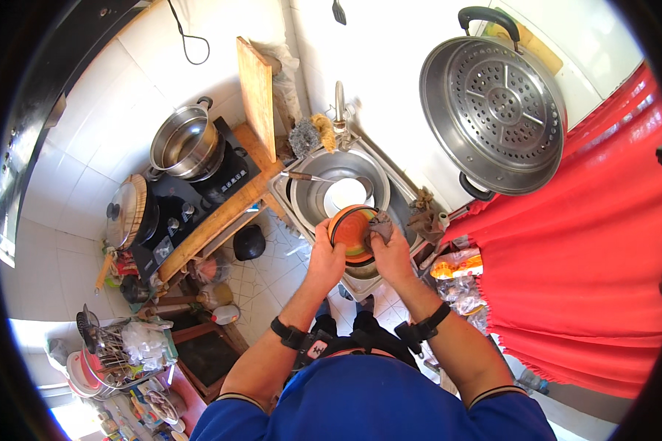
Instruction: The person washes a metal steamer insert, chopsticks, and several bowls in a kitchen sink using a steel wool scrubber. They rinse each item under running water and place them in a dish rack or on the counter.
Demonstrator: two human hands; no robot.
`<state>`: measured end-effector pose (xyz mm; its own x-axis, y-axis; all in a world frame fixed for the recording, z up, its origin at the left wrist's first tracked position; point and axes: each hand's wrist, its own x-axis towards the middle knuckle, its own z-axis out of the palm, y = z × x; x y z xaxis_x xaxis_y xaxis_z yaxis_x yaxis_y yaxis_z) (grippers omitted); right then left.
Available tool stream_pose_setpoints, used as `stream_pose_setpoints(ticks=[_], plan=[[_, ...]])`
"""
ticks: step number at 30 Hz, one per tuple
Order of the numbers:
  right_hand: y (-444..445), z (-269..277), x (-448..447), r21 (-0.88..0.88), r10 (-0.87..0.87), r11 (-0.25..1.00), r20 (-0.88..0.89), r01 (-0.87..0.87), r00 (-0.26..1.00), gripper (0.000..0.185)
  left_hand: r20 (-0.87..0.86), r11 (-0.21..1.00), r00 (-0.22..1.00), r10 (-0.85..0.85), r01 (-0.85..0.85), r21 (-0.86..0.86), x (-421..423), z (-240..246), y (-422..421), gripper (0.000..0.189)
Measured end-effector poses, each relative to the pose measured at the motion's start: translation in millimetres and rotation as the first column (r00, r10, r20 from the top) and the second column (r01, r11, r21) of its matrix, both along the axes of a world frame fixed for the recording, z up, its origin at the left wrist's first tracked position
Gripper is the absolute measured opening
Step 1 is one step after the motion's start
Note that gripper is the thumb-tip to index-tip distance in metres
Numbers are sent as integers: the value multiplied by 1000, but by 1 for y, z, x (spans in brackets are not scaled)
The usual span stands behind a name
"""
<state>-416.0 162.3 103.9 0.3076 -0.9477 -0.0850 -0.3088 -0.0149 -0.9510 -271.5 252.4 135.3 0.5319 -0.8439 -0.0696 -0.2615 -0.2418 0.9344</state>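
An orange bowl with a dark rim (352, 231) is held over the near side of the sink. My left hand (331, 256) grips the bowl's left edge. In my right hand (389, 252) is a grey-brown cloth (381, 225), pressed against the bowl's right rim. Beyond the bowl, a large metal basin (303, 193) sits in the stainless steel sink (280, 190). White dishes (346, 193) and a utensil with a wooden handle (299, 176) lie in or across that basin. The curved faucet (339, 105) stands behind it.
Left of the sink, a steel pot (179, 146) and a lidded pan (127, 212) stand on the black cooktop (171, 201). A wooden board (259, 93) leans upright near scouring pads (304, 138). A large steamer pan (496, 113) hangs at right, above a red curtain (574, 248).
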Motion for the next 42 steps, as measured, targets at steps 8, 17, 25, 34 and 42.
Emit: stream_pose_setpoints(ticks=[8,17,25,34,42], plan=[[-25,83,-15,-457,346,737,-379,-499,858,36,-302,820,870,-389,476,316,47,61,-9,58],[-13,70,-14,-427,170,846,-350,-318,921,31,275,920,900,-339,258,294,47,32,-22,37],[-2,11,-45,425,-22,894,360,-143,933,26,201,986,967,158,-166,25,47,30,-63,49],[17,-42,-167,528,-180,848,233,31,955,29,561,944,811,163,36,-327,74,86,-113,81],[29,-72,-206,601,-166,799,201,12,966,28,666,910,709,232,83,-406,77,104,-140,77]])
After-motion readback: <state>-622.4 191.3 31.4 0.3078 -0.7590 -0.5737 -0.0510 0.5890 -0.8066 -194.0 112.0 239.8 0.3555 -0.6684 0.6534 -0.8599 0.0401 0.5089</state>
